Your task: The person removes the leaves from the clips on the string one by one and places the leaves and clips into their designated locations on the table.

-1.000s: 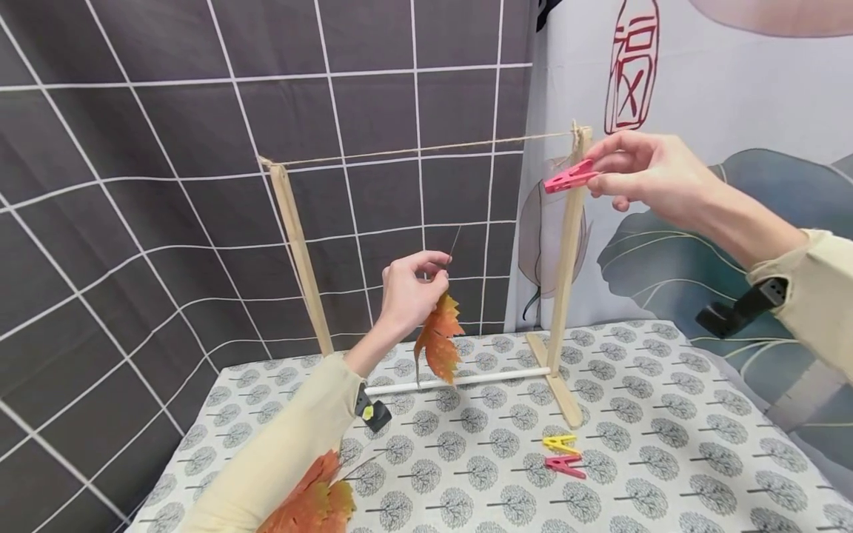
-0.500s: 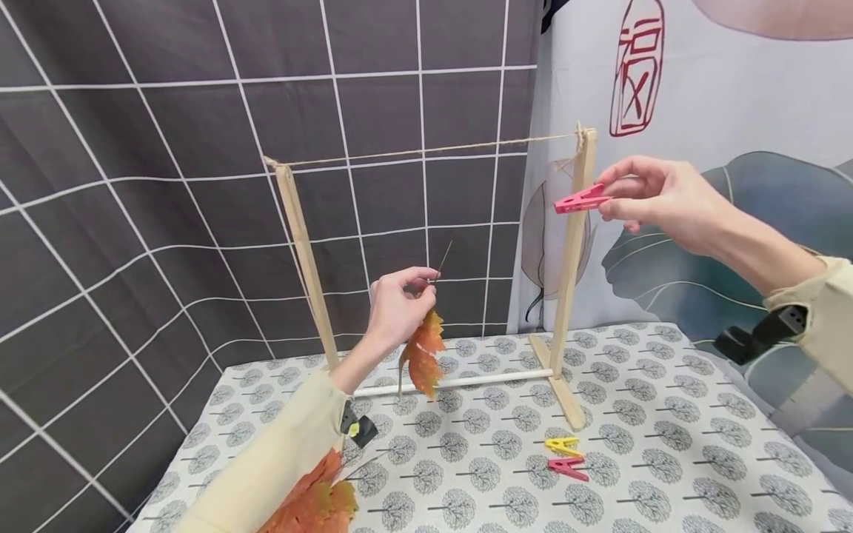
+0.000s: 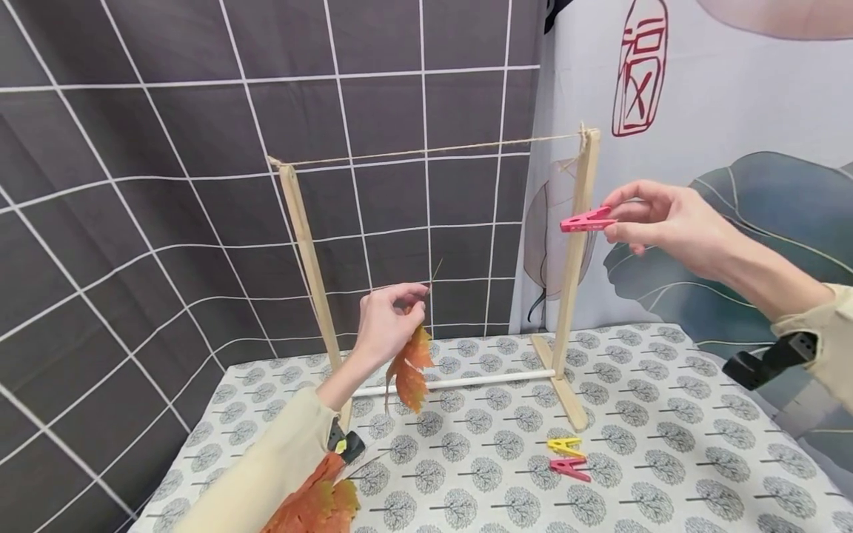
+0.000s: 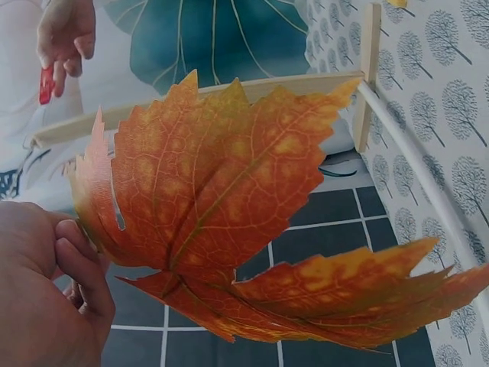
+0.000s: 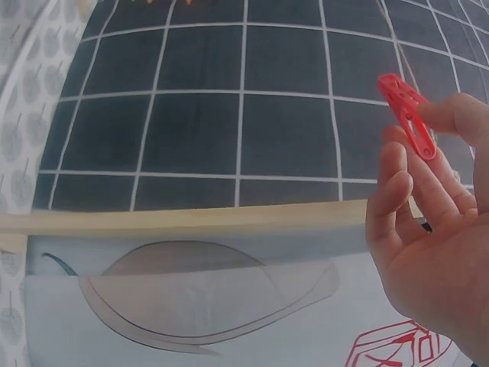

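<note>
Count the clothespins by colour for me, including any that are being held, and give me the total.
Pink clothespins: 2, one pinched by the right hand at, one on the table at.
Yellow clothespins: 1, on the table at.
Total: 3.

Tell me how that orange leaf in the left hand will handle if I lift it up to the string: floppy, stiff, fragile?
Probably light and floppy: the orange leaf hangs limp below the left hand, which pinches only its thin stem. Its lobes curl and overlap in the left wrist view, so it may sway or twist. The jagged, slit edges look tearable; handle gently near the string.
</note>
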Demonstrator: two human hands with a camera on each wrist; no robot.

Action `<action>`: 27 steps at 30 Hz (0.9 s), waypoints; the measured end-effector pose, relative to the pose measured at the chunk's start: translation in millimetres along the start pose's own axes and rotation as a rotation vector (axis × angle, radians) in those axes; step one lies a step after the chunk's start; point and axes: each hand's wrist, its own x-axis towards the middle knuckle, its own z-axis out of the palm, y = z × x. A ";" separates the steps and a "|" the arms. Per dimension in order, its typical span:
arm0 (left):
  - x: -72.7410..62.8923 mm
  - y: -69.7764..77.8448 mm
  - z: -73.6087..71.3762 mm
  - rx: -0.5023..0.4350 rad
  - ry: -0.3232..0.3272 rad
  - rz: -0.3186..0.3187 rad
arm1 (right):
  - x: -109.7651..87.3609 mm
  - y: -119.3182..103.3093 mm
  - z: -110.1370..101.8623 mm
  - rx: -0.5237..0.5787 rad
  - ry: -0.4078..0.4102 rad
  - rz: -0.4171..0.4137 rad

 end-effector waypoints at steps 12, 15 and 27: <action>-14.0 -8.7 -9.3 0.041 -0.013 0.014 | -11.9 15.4 6.1 0.003 0.008 -0.018; -18.0 -9.5 -12.2 0.057 -0.018 0.015 | -15.9 17.9 7.5 0.007 0.006 -0.029; -34.5 -18.3 -22.1 0.105 -0.026 0.068 | -29.7 31.8 14.3 0.004 0.005 -0.006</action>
